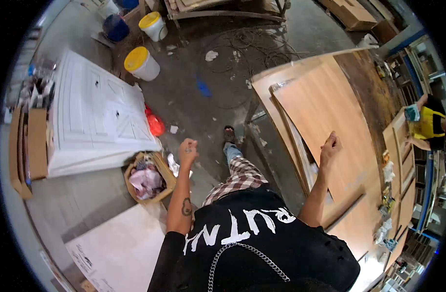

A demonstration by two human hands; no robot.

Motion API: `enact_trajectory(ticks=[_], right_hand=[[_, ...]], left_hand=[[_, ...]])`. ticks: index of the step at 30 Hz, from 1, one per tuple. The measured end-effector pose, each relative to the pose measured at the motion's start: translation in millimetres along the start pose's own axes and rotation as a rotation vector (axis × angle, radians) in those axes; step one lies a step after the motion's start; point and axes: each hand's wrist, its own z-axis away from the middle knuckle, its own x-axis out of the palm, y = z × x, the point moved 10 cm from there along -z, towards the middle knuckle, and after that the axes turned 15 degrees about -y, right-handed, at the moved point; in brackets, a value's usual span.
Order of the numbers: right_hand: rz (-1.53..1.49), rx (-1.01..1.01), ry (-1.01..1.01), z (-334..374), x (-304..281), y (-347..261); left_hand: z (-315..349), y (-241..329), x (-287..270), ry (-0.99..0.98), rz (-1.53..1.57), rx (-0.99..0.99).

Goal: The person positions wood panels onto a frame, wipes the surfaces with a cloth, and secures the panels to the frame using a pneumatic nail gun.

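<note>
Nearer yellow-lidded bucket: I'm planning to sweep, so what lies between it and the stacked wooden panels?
In the head view, a blue scrap lies on the dark floor between the bucket and the panels, with small pale litter nearer the panels.

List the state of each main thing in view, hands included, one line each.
Left hand: fingers curled, no held object visible.
Right hand: fingers curled, no held object visible.
Top wood sheet: lying flat.
Cardboard box: open, filled with crumpled material.
White cabinet doors: appear shut.
Nearer yellow-lidded bucket: covered.
Farther yellow-lidded bucket: covered.
Red bag: crumpled.
</note>
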Motion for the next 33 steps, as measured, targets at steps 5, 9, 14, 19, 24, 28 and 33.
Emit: enact_trajectory(ticks=[5, 9, 14, 19, 24, 28, 33], right_hand=[[-0.345, -0.023, -0.007, -108, 94, -37], [-0.317, 0.011, 0.127, -169, 88, -89], [-0.449, -0.077, 0.152, -255, 126, -103], [-0.346, 0.053, 0.238, -331, 150, -87], [-0.259, 0.185, 0.328, -388, 170, -138], [-0.180, 0.278, 0.349, -425, 169, -128], [-0.276, 0.334, 0.237, -457, 135, -62]], left_hand=[[-6, -256, -136, 0.014, -0.613, -0.567], [-9, -226, -117, -0.355, -0.595, -0.673], [-84, -185, -149, -0.439, -0.530, -0.663], [-230, -140, -178, -0.556, -0.579, -0.550], [-423, -68, -212, -0.870, -1.045, -0.034], [-600, 25, -311, -0.563, -0.856, 0.353], [-803, 179, -175, -0.235, 0.116, -0.399]])
